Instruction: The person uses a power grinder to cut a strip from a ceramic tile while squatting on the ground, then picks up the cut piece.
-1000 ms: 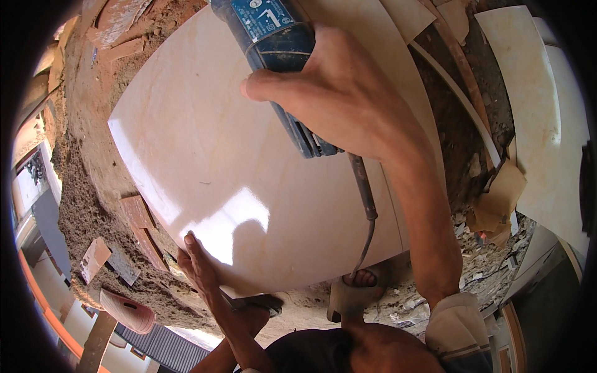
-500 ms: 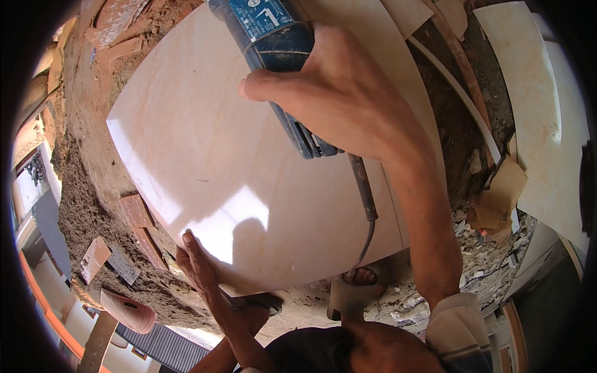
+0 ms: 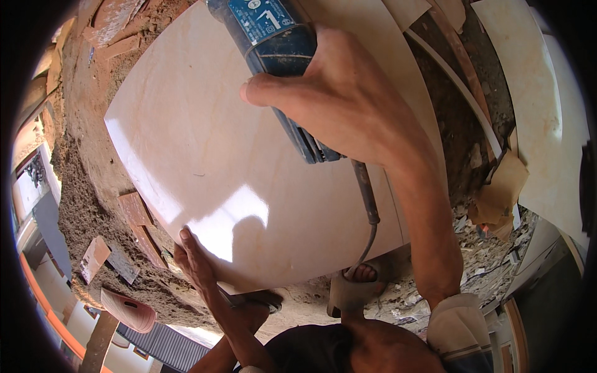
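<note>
My right hand [image 3: 339, 102] is closed around the body of a dark blue power tool [image 3: 280, 53], which rests over the upper right part of a large glossy cream tile [image 3: 180, 118]. Its black power cord [image 3: 367, 205] runs down across the tile past the near edge. A thin line runs along the tile's right side, partly hidden by my forearm. At the lower left, my left hand [image 3: 193, 261] grips the tile's edge, thumb side up. My feet, in sandals, show just beyond the near edge.
Cream offcuts [image 3: 528, 99] and a torn brown cardboard piece [image 3: 497, 196] lie on the right. Broken tile pieces [image 3: 96, 255], rubble and sandy dirt [image 3: 87, 161] surround the left side. A pink sandal-like object [image 3: 127, 311] lies lower left, near a corrugated grey panel [image 3: 155, 345].
The tool and my right hand have shifted very slightly down and right. My left hand sits a little further up and left, and the tile's left corner appears slightly further left.
</note>
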### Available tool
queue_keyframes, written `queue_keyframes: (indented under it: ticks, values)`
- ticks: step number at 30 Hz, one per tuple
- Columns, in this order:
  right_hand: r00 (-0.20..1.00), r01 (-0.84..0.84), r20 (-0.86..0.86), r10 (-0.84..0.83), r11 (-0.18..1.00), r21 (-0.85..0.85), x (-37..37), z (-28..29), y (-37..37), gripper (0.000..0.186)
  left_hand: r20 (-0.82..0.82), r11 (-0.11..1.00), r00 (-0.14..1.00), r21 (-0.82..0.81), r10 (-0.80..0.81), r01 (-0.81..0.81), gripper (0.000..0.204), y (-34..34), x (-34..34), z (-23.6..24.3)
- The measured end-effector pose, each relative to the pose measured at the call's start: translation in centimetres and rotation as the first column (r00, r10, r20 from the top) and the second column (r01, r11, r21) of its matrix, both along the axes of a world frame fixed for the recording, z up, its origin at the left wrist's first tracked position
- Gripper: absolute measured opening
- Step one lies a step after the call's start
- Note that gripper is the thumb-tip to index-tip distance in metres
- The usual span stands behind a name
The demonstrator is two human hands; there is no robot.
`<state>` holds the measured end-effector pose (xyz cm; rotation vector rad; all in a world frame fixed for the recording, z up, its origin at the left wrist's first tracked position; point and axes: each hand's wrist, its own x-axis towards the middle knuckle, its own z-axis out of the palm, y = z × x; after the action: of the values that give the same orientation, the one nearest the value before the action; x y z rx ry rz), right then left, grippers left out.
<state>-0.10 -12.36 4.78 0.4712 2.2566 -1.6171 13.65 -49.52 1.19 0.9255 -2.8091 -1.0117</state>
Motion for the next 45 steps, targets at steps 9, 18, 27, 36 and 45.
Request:
queue_keyframes:
  ticks: [9,18,27,36,45]
  values:
    - [0.997,-0.001,-0.073,-0.002,0.999,-0.046,1.3,-0.8,0.7,0.036,0.012,0.999,1.0,-0.035,-0.002,0.003,0.065,0.3,-0.2,-0.2]
    - [0.992,-0.045,-0.121,0.047,0.999,0.021,2.5,-0.7,0.6,0.032,0.012,0.995,1.0,-0.101,-0.024,0.026,0.069,0.0,-0.1,-0.4]
    - [0.873,-0.107,-0.425,0.239,0.944,0.311,4.4,-1.8,0.4,0.009,0.012,0.993,0.998,-0.106,-0.06,0.061,0.069,-0.9,0.0,-0.5]
    - [0.858,-0.123,-0.437,0.272,0.932,0.34,5.4,-1.9,0.5,0.014,-0.011,0.992,1.0,-0.125,-0.014,0.013,0.069,0.3,0.0,-0.5]
    - [0.823,-0.103,-0.493,0.281,0.928,0.357,6.6,-2.3,0.4,0.015,0.109,0.991,0.994,-0.133,0.016,-0.001,0.07,-0.6,0.0,-0.3]
